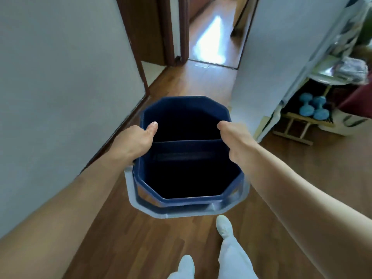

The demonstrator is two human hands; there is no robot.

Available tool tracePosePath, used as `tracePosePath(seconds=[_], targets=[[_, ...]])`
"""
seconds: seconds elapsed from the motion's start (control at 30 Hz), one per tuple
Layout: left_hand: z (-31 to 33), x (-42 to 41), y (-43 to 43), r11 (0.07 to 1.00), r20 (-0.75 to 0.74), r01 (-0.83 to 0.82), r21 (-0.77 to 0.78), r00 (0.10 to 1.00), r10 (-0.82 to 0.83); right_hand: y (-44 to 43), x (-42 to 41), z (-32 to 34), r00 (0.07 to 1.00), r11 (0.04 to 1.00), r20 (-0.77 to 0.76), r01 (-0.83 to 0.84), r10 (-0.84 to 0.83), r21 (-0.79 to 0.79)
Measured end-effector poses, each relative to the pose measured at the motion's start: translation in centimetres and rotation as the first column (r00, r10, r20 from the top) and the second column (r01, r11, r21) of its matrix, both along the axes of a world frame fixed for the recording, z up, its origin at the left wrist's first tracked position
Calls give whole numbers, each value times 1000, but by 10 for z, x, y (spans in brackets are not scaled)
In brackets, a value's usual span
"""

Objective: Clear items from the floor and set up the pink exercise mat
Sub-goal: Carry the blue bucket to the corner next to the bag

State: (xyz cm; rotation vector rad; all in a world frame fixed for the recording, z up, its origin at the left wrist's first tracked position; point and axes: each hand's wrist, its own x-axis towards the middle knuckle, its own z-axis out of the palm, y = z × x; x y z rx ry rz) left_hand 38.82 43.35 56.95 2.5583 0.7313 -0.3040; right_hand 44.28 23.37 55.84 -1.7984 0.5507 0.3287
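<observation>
Two hands grip one dark blue bin (pixel 189 158) by its rim; left hand (pixel 136 140) and right hand (pixel 234 137) clasp opposite sides. Below them lies wooden floor (pixel 141 238); blue dumbbells (pixel 313 106) sit well right.

Soft, even daylight fills the hallway. The strongest light is at twelve o'clock, where the glossy floor (pixel 211 37) beyond the doorway glares white and blows out. The inside of the blue bin (pixel 189 158) falls to near black. Shadows are faint. Wide-angle distortion bends the walls and stretches the forearms toward the edges. The shelf clutter at two o'clock is smeared with blur.
</observation>
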Motion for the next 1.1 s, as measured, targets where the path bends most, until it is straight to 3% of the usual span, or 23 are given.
tracePosePath(seconds=[0.2,0.37,0.6,0.73,0.97,1.1], targets=[[24,22,-80,953,39,298,49,953,-300,-94,-36,27,975,975,31,216,-218,60],[29,39,-177,875,28,483,47,875,-484,-184,-62,26,898,896,5,439,-440,68],[32,72,-370,658,-32,753,9,658,-752,-346,-94,34,731,729,-5,681,-682,65],[25,87,-487,560,-9,827,-44,560,-828,-445,-108,39,638,639,45,769,-769,26],[34,97,-676,378,-9,925,50,379,-926,-602,-119,54,488,483,108,873,-866,-74],[36,106,-787,263,2,962,69,263,-965,-689,-123,55,356,348,130,934,-925,-86]])
